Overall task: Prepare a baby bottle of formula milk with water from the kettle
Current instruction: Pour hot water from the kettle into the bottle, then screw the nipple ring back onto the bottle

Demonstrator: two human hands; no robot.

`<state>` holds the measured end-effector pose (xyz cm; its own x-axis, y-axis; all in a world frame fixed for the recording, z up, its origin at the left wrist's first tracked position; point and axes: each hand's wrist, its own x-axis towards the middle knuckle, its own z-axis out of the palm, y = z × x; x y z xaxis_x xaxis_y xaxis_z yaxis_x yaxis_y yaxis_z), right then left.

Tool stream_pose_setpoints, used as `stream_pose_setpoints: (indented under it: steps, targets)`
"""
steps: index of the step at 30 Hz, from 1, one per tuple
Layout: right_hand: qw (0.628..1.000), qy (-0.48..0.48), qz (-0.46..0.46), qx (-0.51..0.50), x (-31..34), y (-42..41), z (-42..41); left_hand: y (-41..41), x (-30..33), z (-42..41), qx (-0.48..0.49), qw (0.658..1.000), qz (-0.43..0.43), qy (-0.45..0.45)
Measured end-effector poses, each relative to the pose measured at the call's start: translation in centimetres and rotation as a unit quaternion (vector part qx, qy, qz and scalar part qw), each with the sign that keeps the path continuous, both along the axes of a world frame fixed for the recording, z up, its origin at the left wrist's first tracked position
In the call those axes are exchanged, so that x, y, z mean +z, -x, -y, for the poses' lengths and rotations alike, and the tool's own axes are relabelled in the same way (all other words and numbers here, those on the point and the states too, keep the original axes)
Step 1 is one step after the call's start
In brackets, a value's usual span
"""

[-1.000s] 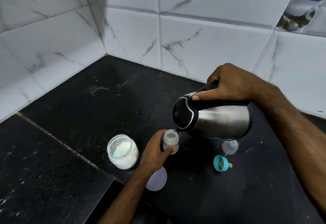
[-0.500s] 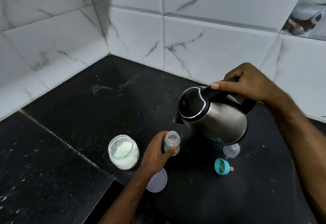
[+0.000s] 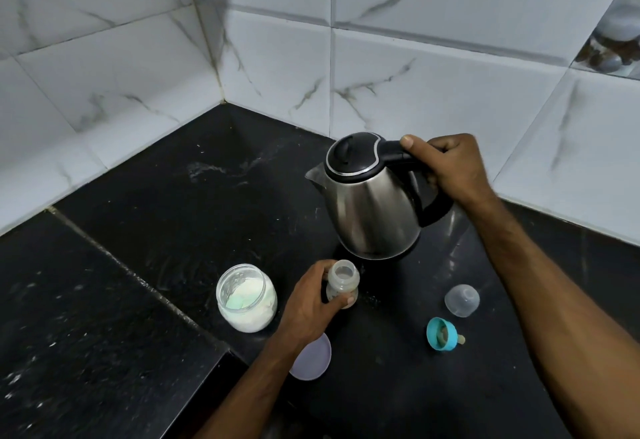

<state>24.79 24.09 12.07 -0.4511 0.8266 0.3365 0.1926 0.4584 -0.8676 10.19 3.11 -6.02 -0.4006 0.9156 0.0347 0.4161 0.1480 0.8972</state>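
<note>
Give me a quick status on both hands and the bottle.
Right hand grips steel kettle handle, kettle upright. Left hand holds small clear baby bottle, open-topped, on black counter. Nothing between them.

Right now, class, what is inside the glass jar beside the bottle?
The open glass jar holds white powder, with a pale green shape, perhaps a scoop, lying in it. Anything buried under the powder is hidden.

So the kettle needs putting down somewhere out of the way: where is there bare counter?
The widest bare patch runs from the tiled corner down to the powder jar, left of the kettle. The lower counter step, left of the jar, is bare too. It is crowded around the bottle, purple lid, clear cap and teal teat ring.
</note>
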Motion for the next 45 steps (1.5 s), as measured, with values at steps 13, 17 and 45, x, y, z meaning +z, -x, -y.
stream_pose_setpoints:
  steps: [13,17,45]
  targets:
    - [0.989,0.106,-0.101,0.0,-5.9,6.3,0.4,0.0,0.3,0.1,-0.009,1.0,0.011,0.002]
    - [0.988,0.112,-0.11,-0.004,-7.1,7.1,0.6,0.0,0.4,0.1,-0.012,1.0,0.017,0.006]
    - [0.993,0.012,-0.026,-0.113,-9.4,1.9,3.4,0.0,0.5,0.1,-0.022,0.999,0.019,-0.014]
